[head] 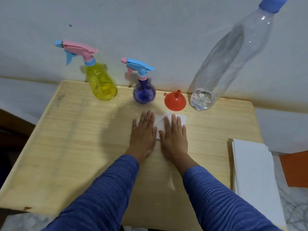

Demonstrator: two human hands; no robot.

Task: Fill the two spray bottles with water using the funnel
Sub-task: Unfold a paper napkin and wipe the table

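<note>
We are resting both hands, left (143,134) and right (174,135), flat with straight fingers on a white cloth (158,121), holding nothing. Yellow sprayer (102,82), purple sprayer (144,92), upturned funnel (175,101) and water bottle (223,64) are standing untouched along the surface's (66,139) back, probably ready for filling.

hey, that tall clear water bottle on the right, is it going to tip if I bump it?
Probably yes. The tall clear bottle is narrow and high for its base. Water seems to fill only its bottom, so it is likely light. Its smooth plastic may feel slippery.
</note>
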